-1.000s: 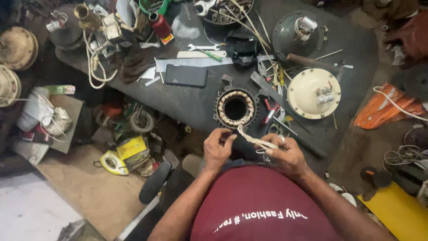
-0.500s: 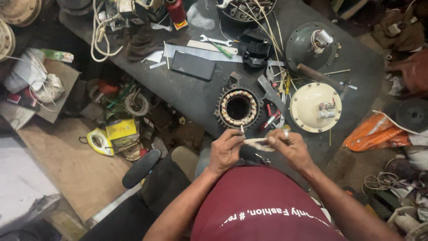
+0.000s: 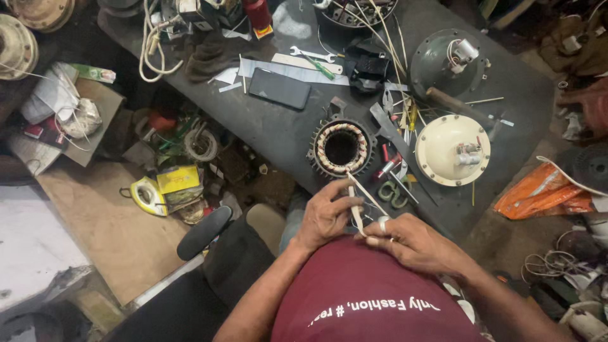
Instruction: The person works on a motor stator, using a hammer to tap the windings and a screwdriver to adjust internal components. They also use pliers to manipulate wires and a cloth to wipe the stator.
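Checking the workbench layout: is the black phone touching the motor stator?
Apart. The head view shows bare dark table between the black phone and the motor stator.

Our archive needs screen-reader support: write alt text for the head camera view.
Seen from above, a person's left hand and right hand hold a thin pale strip just below a wound motor stator on a dark cluttered workbench, beside a cream round cover and a black phone.

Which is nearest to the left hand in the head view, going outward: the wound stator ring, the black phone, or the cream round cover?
From the left hand:
1. Wound stator ring, just above the hand on the dark table.
2. Black phone, farther up and slightly left.
3. Cream round cover, off to the right, past the scattered tools; only a little farther than the phone.
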